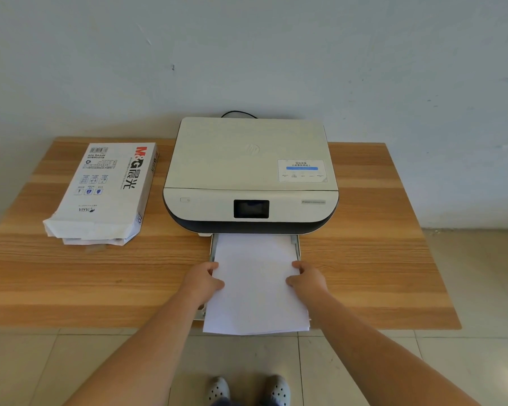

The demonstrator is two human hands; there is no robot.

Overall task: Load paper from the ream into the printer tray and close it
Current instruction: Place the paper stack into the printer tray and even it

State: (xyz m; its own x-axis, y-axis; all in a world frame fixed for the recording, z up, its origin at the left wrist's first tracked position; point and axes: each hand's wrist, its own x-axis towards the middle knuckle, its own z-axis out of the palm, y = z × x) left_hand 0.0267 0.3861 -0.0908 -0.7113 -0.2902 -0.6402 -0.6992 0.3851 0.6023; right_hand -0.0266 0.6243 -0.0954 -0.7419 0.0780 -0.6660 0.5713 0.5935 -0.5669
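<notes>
A white printer (250, 174) with a dark front band and a small dark screen sits at the far middle of the table, its tray (296, 247) pulled out toward the near edge. A white paper stack (255, 285) lies in the tray, its near end overhanging the table edge. The opened white ream (103, 191) lies flat to the left.

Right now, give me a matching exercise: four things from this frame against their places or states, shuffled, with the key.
Things:
1. ream
2. paper stack
3. tray
4. printer

Places or states:
A. pulled out at the printer's front
B. lying on the table left of the printer, near end of the wrapper torn open
C. gripped on both sides by the left hand and right hand
D. against the wall, lid down

Pairs: 1-B, 2-C, 3-A, 4-D
</notes>
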